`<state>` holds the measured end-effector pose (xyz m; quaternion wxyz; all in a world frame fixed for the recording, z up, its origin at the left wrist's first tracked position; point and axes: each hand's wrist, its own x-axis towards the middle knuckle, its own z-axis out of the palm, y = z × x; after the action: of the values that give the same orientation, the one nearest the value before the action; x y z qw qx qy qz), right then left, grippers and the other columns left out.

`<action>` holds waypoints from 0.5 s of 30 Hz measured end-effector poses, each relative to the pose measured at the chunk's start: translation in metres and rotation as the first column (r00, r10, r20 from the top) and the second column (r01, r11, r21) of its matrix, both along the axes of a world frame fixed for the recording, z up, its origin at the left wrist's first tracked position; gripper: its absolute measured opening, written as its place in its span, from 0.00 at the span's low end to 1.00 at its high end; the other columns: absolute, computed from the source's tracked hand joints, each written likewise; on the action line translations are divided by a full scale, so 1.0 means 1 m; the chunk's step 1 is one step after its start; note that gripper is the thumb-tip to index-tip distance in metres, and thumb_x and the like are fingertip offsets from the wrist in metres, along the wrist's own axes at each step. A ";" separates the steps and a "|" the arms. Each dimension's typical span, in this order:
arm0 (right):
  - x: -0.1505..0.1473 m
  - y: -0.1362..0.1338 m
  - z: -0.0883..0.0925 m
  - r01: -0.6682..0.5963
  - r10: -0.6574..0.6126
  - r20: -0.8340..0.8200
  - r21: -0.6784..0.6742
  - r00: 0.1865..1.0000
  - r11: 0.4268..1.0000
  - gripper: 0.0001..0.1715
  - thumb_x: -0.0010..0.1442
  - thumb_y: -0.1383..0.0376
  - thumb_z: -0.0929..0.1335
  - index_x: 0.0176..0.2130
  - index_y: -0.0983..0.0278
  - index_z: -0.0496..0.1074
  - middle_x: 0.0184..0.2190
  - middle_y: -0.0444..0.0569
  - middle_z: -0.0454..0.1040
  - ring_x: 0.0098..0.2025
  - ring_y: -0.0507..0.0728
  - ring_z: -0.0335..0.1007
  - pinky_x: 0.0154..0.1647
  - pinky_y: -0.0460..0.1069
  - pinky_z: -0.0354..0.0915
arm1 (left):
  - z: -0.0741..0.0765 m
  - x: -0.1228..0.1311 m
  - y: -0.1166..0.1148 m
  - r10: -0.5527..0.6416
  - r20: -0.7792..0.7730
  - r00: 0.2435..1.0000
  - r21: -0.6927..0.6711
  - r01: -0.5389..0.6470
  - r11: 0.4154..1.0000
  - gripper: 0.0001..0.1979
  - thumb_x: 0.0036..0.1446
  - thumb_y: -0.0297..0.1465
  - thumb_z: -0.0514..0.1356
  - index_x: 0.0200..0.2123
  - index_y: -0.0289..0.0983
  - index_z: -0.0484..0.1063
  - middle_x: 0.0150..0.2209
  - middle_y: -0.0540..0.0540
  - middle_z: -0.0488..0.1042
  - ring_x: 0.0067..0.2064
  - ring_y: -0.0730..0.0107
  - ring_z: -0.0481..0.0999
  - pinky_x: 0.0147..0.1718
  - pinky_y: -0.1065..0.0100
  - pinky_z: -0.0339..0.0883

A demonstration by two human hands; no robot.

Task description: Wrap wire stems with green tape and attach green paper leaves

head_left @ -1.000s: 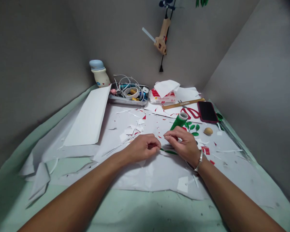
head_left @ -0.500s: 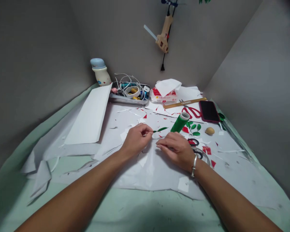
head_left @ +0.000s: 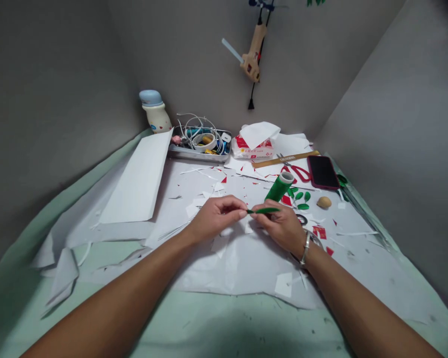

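Note:
A slim green leaf lies across the fingers of my right hand, its narrow end pointing left. My left hand pinches that narrow end between thumb and forefinger. Close beside it, my right hand is closed at the leaf's base, thumb and fingertips together; any thread between them is too fine to make out. Just behind my right hand stands a spool of green thread, tilted to the right. Several small green leaves lie on the paper to the right of the spool. Black-handled scissors are partly hidden by my right hand and wrist.
White paper with scraps covers the table. Behind are a metal tray of cables and tape, a tissue pack, a ruler, red scissors and a phone. A glue gun hangs on the wall.
My hands have come together. The left moved slightly right and down with the leaf, and the right closed at the leaf's base. The spool shifted slightly right.

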<state>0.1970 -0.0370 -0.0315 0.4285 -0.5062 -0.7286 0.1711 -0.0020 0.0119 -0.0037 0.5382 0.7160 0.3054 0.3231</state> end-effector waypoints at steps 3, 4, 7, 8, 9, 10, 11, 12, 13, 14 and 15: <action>-0.009 -0.005 0.001 -0.100 0.086 0.191 0.067 0.978 0.993 0.08 0.62 0.67 0.67 0.35 0.62 0.77 0.27 0.45 0.73 0.31 0.53 0.67 0.36 0.49 0.60 | -0.005 0.001 0.004 0.187 -0.022 0.982 0.020 -0.187 0.982 0.09 0.56 0.35 0.61 0.34 0.35 0.74 0.32 0.48 0.74 0.33 0.70 0.71 0.35 0.68 0.64; -0.011 -0.007 0.003 -0.126 0.100 0.241 0.092 0.965 0.988 0.08 0.62 0.67 0.67 0.36 0.62 0.77 0.27 0.45 0.73 0.31 0.53 0.66 0.36 0.50 0.59 | -0.006 0.001 0.004 0.240 -0.059 0.969 0.070 -0.236 0.969 0.08 0.56 0.34 0.60 0.33 0.35 0.74 0.31 0.48 0.74 0.33 0.70 0.71 0.34 0.69 0.64; -0.013 -0.011 0.007 -0.143 0.091 0.285 0.166 0.954 0.976 0.08 0.63 0.66 0.67 0.36 0.62 0.77 0.27 0.46 0.73 0.30 0.53 0.65 0.35 0.50 0.57 | -0.010 0.002 0.004 0.307 -0.190 0.933 0.277 -0.249 0.928 0.05 0.55 0.28 0.58 0.31 0.35 0.74 0.31 0.48 0.73 0.32 0.71 0.70 0.33 0.69 0.63; -0.012 -0.011 0.008 -0.120 0.069 0.263 0.182 0.962 0.976 0.08 0.63 0.66 0.67 0.36 0.62 0.77 0.26 0.46 0.73 0.30 0.53 0.65 0.35 0.50 0.57 | -0.011 0.002 0.004 0.295 -0.225 0.928 0.335 -0.211 0.918 0.05 0.54 0.27 0.58 0.30 0.36 0.75 0.31 0.48 0.73 0.32 0.70 0.70 0.33 0.69 0.62; -0.011 -0.011 0.009 -0.087 0.042 0.227 0.190 0.973 0.978 0.08 0.63 0.66 0.67 0.36 0.62 0.77 0.26 0.45 0.72 0.30 0.53 0.64 0.35 0.50 0.57 | -0.012 0.003 0.003 0.268 -0.257 0.929 0.380 -0.158 0.912 0.06 0.53 0.25 0.57 0.30 0.36 0.75 0.30 0.49 0.72 0.32 0.70 0.70 0.33 0.69 0.62; -0.008 -0.010 0.010 -0.047 0.012 0.179 0.191 0.984 0.981 0.08 0.63 0.65 0.67 0.36 0.62 0.77 0.25 0.45 0.72 0.29 0.52 0.64 0.34 0.50 0.58 | -0.012 0.003 0.001 0.226 -0.285 0.931 0.409 -0.095 0.908 0.06 0.52 0.25 0.57 0.30 0.36 0.75 0.30 0.49 0.72 0.32 0.70 0.70 0.33 0.69 0.62; -0.006 -0.009 0.010 -0.009 -0.014 0.124 0.184 0.992 0.983 0.08 0.63 0.65 0.67 0.35 0.62 0.77 0.25 0.45 0.72 0.29 0.52 0.64 0.33 0.49 0.58 | -0.012 0.003 0.000 0.174 -0.309 0.935 0.425 -0.027 0.905 0.07 0.52 0.24 0.57 0.30 0.36 0.76 0.29 0.49 0.72 0.32 0.70 0.70 0.34 0.69 0.62; -0.003 -0.007 0.010 0.030 -0.042 0.065 0.172 0.997 0.985 0.07 0.62 0.65 0.67 0.35 0.62 0.77 0.25 0.44 0.71 0.29 0.52 0.64 0.33 0.49 0.59 | -0.011 0.003 -0.001 0.113 -0.326 0.938 0.429 0.040 0.902 0.07 0.52 0.24 0.58 0.31 0.36 0.76 0.29 0.49 0.72 0.33 0.70 0.70 0.34 0.69 0.62; 0.000 -0.005 0.009 0.059 -0.060 0.004 0.153 0.998 0.987 0.07 0.62 0.65 0.68 0.35 0.62 0.77 0.25 0.44 0.72 0.28 0.52 0.64 0.32 0.48 0.59 | -0.010 0.004 -0.003 0.049 -0.334 0.941 0.422 0.103 0.901 0.07 0.53 0.24 0.58 0.31 0.37 0.77 0.29 0.49 0.72 0.33 0.70 0.70 0.35 0.69 0.62; 0.002 -0.003 0.008 0.084 -0.080 -0.043 0.125 0.996 0.988 0.07 0.62 0.65 0.68 0.34 0.61 0.77 0.26 0.44 0.72 0.28 0.52 0.63 0.32 0.48 0.60 | -0.008 0.004 -0.004 -0.016 -0.328 0.944 0.399 0.155 0.904 0.08 0.53 0.25 0.58 0.32 0.37 0.77 0.29 0.49 0.72 0.34 0.70 0.71 0.36 0.68 0.63; 0.005 -0.001 0.006 0.103 -0.097 -0.077 0.090 0.992 0.991 0.07 0.61 0.64 0.68 0.33 0.61 0.77 0.26 0.44 0.72 0.28 0.52 0.63 0.31 0.48 0.60 | -0.006 0.004 -0.005 -0.074 -0.307 0.949 0.364 0.189 0.912 0.08 0.54 0.25 0.58 0.33 0.37 0.78 0.30 0.49 0.73 0.34 0.70 0.71 0.37 0.68 0.63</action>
<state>0.2015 -0.0378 -0.0251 0.4859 -0.5150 -0.6934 0.1335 0.0015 0.0072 -0.0102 0.3562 0.8666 0.2606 0.2329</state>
